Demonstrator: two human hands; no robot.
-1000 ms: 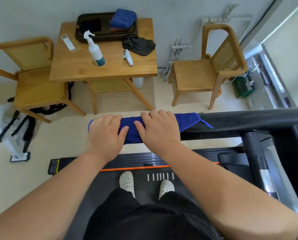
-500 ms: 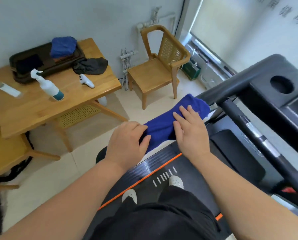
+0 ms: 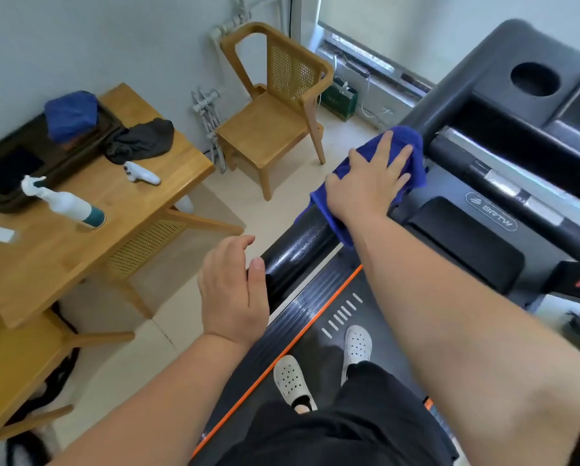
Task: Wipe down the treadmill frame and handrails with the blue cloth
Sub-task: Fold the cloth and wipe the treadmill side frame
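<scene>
Cloth, blue, drapes over the far end of the black handrail, just beside the treadmill console. Right hand presses it flat with spread, straight fingers. Left hand lies relaxed and open at the rail's near end, holding nothing. Spray bottle stands toward the wooden table's left edge.

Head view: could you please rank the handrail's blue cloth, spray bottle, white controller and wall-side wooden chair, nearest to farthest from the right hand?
1. The blue cloth, under the right hand on the handrail.
2. The wooden chair, on the floor, leftward.
3. The white controller, on the table.
4. The spray bottle, farther left on it.
</scene>
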